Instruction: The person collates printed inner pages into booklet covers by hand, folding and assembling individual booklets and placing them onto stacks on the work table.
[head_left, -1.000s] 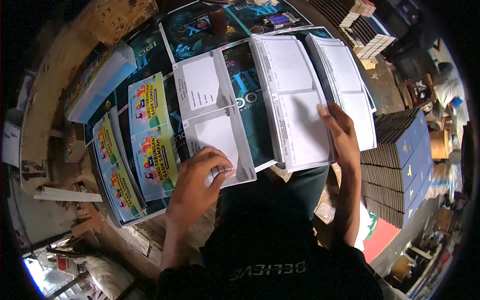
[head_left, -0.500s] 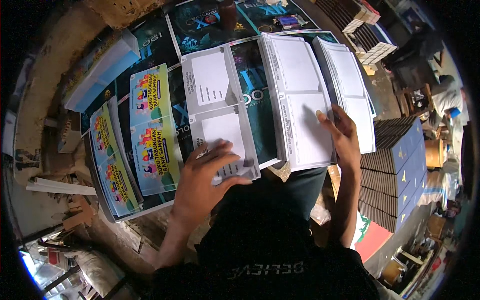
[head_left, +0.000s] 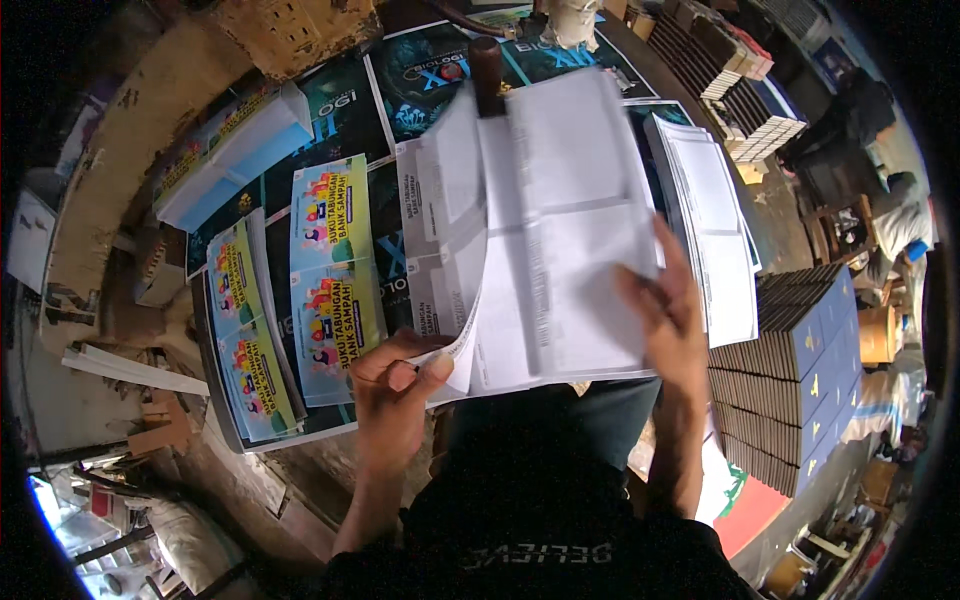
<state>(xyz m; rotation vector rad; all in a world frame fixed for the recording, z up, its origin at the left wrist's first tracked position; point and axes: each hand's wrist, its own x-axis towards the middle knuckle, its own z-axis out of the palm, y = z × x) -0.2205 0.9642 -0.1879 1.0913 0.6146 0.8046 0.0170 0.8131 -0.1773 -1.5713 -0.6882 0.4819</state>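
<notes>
My left hand [head_left: 400,385] pinches the near corner of a grey-and-white printed sheet [head_left: 448,285], whose edge curls up. Partly under that curl, white sheets run across the middle. My right hand [head_left: 665,310], smeared by motion, grips the right edge of a set of white printed sheets [head_left: 585,170], thumb on top and fingers at the edge. That set lies beside the curled sheet and overlaps its right part. Left of my left hand is a yellow-and-blue cover sheet [head_left: 335,285], with a stack of similar covers [head_left: 245,330] farther left.
Another white sheet stack [head_left: 705,220] lies right of my right hand. Dark posters [head_left: 340,110] cover the table, where a dark brown upright object [head_left: 487,75] stands at the back. A folded stack [head_left: 235,155] is back left. Blue-covered book piles [head_left: 790,370] stand at the right.
My right hand has shifted the white sheets leftward, toward the grey-and-white sheet. My left hand has gone from spread over that sheet to pinching its lifted near corner. The view has shifted slightly.
</notes>
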